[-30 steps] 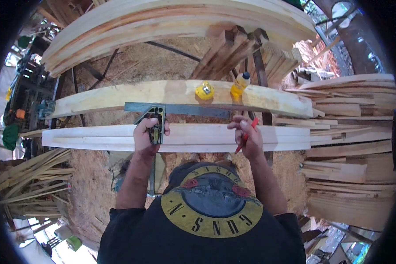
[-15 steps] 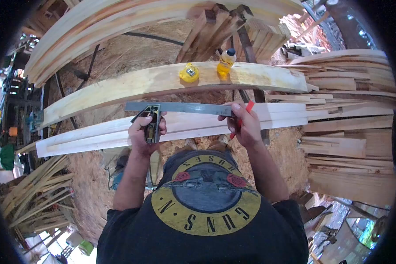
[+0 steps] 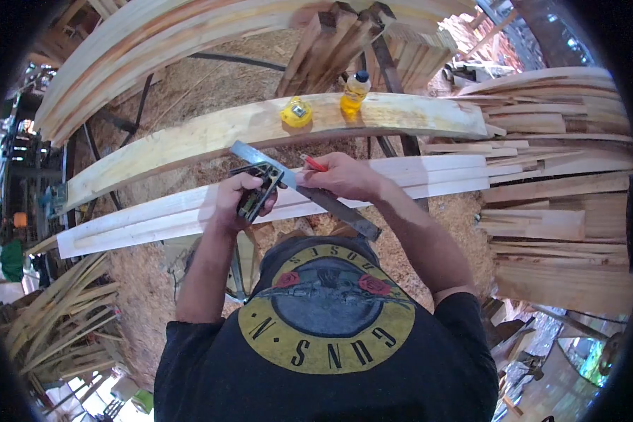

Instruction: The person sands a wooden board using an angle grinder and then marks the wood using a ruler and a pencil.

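One combo square (image 3: 286, 176), long grey blade (image 3: 341, 209) slanting, chunky dark head (image 3: 252, 200) gripped in the left fingers (image 3: 249, 182); right fingers (image 3: 321, 180) pinching a red pencil (image 3: 315, 164) by the blade.

We see the blade (image 3: 336, 209) of the square (image 3: 266, 184) swung out of its near-level lie — it now slants, its right-hand end down by the shirt (image 3: 323, 323); the square's head has tilted too, in our left hand (image 3: 235, 200); our right hand (image 3: 341, 176), lately at the blade's far end, has moved inward, close to that head; the red pencil (image 3: 315, 164), which stood steeply across the hand, now points leftward; our view has shifted — the tape measure (image 3: 296, 112) and bottle (image 3: 352, 105) sit higher and further left.
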The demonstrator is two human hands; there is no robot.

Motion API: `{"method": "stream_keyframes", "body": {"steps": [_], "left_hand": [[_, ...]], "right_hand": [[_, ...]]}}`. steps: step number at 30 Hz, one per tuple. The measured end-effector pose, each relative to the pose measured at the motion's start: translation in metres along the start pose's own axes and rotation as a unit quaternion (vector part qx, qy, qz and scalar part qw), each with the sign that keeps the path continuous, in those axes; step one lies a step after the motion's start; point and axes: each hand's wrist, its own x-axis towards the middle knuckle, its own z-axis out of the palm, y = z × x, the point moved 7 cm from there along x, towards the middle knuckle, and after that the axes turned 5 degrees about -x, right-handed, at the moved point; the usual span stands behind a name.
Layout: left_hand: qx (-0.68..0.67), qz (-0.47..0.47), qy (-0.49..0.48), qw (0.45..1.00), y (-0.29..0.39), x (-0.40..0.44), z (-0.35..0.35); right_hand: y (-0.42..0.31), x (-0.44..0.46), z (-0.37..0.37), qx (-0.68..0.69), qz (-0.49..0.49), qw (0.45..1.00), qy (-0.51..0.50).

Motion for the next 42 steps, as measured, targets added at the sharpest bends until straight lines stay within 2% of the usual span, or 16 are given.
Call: {"method": "stream_keyframes", "body": {"steps": [1, 4, 5, 7, 9, 12, 14, 16, 19, 23, 27, 30, 35, 38, 39, 42], "left_hand": [[0.009, 0.006, -0.028, 1.000, 0.004, 0.003, -0.002], [0.008, 0.075, 0.054, 0.996, 0.028, -0.002, -0.031], [0.010, 0.113, 0.064, 0.992, 0.041, -0.006, -0.047], [-0.022, 0.122, 0.084, 0.989, 0.054, -0.020, -0.074], [-0.034, 0.132, 0.112, 0.984, 0.063, -0.034, -0.092], [-0.035, 0.131, 0.131, 0.982, 0.062, -0.040, -0.108], [-0.031, 0.120, 0.097, 0.988, 0.058, -0.030, -0.103], [-0.044, 0.108, 0.064, 0.991, 0.058, -0.018, -0.095], [-0.062, 0.087, 0.041, 0.993, 0.054, -0.004, -0.091], [-0.071, 0.079, 0.036, 0.994, 0.053, 0.004, -0.094], [-0.075, 0.064, 0.031, 0.995, 0.047, 0.006, -0.090], [-0.026, 0.065, 0.043, 0.997, 0.040, 0.003, -0.084], [0.026, 0.014, -0.018, 0.999, 0.028, -0.003, -0.048], [0.044, 0.003, 0.017, 0.999, 0.016, -0.005, -0.026], [0.030, -0.004, -0.022, 0.999, 0.014, -0.004, -0.019], [0.025, 0.027, -0.013, 0.999, 0.005, -0.001, -0.007]], "right_hand": [[-0.004, 0.001, 0.006, -0.017, -0.011, 1.000, 0.003], [0.005, -0.010, 0.003, -0.021, -0.025, 0.999, -0.010], [0.013, -0.025, 0.001, 0.002, 0.017, 0.999, -0.046], [0.044, -0.049, -0.016, 0.017, -0.010, 0.999, -0.041], [0.071, -0.078, -0.036, 0.094, 0.071, 0.993, -0.013], [0.104, -0.088, -0.064, 0.152, 0.087, 0.974, 0.147], [0.102, -0.079, -0.064, 0.144, 0.035, 0.976, 0.161], [0.052, -0.065, -0.041, 0.111, -0.057, 0.971, 0.203], [0.041, -0.043, -0.026, 0.076, -0.084, 0.979, 0.167], [0.042, -0.038, -0.011, 0.148, -0.016, 0.985, 0.082], [0.044, -0.039, 0.010, 0.194, 0.026, 0.979, 0.064], [0.048, -0.035, 0.017, 0.158, 0.027, 0.987, 0.022], [0.046, -0.035, 0.022, 0.146, 0.027, 0.989, -0.015], [0.039, -0.035, 0.020, 0.117, 0.030, 0.992, -0.024], [0.036, -0.033, 0.021, 0.117, 0.010, 0.993, -0.013], [0.038, -0.028, 0.026, 0.105, -0.021, 0.994, 0.020]]}}
